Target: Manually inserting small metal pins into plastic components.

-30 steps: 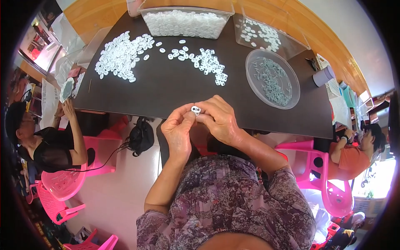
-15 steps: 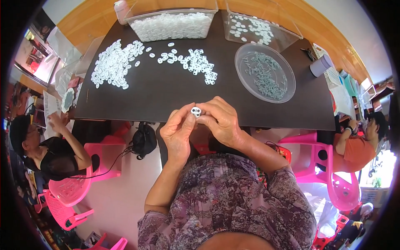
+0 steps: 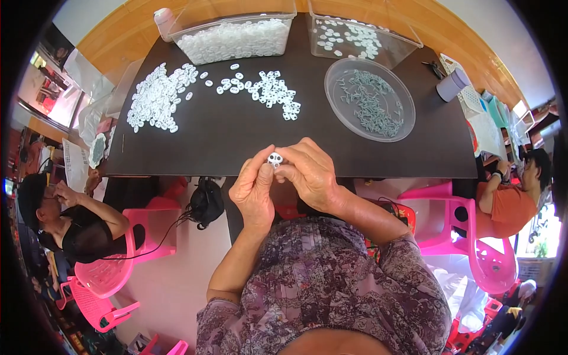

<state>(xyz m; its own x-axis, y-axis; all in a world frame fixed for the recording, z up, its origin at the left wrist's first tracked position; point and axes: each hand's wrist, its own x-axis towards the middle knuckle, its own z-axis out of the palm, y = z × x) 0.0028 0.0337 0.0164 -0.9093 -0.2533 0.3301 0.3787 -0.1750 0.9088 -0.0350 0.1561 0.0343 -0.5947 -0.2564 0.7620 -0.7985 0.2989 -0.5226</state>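
Left hand (image 3: 254, 192) and right hand (image 3: 309, 174) both in a pinching grip on one small white ring part (image 3: 275, 158), above the dark worktop (image 3: 236, 148) edge, heaps of white parts (image 3: 157, 97) beyond.

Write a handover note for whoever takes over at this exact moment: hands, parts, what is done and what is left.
Left hand and right hand pinch one small white plastic part together over the near edge of the dark table.
Loose white parts lie in a pile and a scatter on the table.
Round clear dish holds small grey pins.
Far left bin is well filled with white pieces; the far right bin holds few.
Left: the loose piles on the table.
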